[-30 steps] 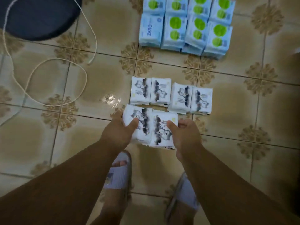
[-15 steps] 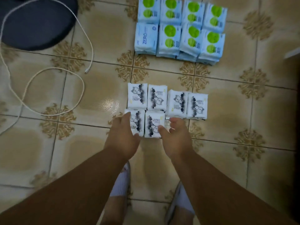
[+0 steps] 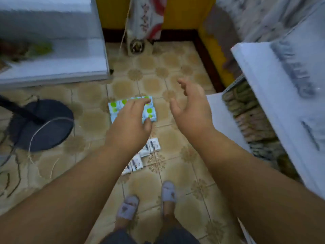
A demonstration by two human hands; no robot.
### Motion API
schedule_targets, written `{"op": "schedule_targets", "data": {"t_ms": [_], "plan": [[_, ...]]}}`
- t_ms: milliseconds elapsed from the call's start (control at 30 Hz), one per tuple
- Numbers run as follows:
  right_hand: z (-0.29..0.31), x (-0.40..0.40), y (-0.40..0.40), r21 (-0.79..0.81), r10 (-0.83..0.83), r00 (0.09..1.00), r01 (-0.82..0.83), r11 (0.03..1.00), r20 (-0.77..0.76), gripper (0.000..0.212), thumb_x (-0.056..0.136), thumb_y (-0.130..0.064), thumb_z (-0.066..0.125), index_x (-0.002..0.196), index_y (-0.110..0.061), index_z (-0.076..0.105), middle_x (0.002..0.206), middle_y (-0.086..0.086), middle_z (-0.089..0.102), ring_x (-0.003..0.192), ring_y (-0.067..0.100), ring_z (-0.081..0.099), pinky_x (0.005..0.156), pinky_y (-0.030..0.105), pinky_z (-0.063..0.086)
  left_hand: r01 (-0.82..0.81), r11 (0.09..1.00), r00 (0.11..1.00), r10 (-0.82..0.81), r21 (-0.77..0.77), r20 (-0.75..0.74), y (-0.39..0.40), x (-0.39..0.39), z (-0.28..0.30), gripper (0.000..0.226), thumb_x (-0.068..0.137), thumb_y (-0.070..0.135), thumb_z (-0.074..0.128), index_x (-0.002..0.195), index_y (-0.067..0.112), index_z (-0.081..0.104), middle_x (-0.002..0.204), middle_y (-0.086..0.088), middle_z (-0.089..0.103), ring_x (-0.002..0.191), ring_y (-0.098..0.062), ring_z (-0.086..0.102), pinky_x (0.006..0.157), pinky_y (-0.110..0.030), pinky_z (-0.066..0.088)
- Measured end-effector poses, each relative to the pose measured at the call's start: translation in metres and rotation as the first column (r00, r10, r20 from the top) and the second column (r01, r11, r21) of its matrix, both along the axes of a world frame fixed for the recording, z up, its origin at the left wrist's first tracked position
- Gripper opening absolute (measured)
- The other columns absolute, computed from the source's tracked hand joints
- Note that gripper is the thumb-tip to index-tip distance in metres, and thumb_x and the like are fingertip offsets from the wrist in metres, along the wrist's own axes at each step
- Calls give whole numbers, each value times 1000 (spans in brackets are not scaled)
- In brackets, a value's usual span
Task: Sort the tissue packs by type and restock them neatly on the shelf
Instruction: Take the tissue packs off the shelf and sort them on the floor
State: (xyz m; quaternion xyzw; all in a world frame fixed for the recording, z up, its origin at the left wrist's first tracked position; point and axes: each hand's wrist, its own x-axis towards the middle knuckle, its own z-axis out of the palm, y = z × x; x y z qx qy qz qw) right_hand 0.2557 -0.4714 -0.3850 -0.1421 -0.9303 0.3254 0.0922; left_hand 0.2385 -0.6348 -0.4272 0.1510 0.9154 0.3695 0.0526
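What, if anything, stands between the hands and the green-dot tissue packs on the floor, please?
Nothing visible does. Both the left hand and right hand are open and empty, held above the green-dot packs, with only bare floor tiles around them.

Small shop or home storeroom indicated. Patterned tile floor [image 3: 175, 173] laid with grouped stock: blue-green tissue packs [image 3: 149, 111], white tissue packs [image 3: 153, 147]. White shelf unit [image 3: 281, 103] at right, stacked goods [image 3: 249, 117] stored beneath. Fan base [image 3: 44, 125] and yellow wall [image 3: 184, 13] noted.
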Motion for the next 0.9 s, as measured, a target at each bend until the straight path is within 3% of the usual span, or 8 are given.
{"op": "schedule_targets", "data": {"t_ms": [67,200,433,633,900], "plan": [[58,19,15,36,-116,987,120,992,-108,51,88,-24,65,136,-25,50,125,-1,53,112,13,52,93,25,42,111,994,990,-109,12,-93,21,-6,58,54,87,15,61,138,27,47,131,0,51,114,-21,55,90,-32,45],[158,63,45,80,-275,930,302,950,-245,38,92,-21,60,128,-27,52,123,-1,53,113,17,51,92,35,47,301,954,906,-291,-18,-306,67,-1,166,58,88,22,61,142,32,44,137,2,46,118,-20,52,91,-31,43],[285,180,115,98,-475,736,584,806,-482,40,89,-17,60,126,-29,54,123,-3,52,113,16,51,86,23,36,561,825,713,-434,77,-550,173,77,305,47,92,27,58,137,35,45,130,8,51,117,-15,51,96,-34,47],[339,296,180,66,-582,576,741,668,-575,36,89,-21,62,121,-34,49,119,-10,50,99,9,54,79,26,42,750,645,576,-527,148,-625,274,177,366,47,93,26,56,138,33,45,132,5,53,116,-14,53,96,-34,47],[367,365,269,13,-622,532,766,643,-574,38,92,-24,62,125,-30,45,120,-10,51,99,5,54,79,21,40,793,573,552,-534,205,-641,381,244,396,41,94,28,58,134,33,49,126,8,54,108,-9,55,93,-34,51]]}}
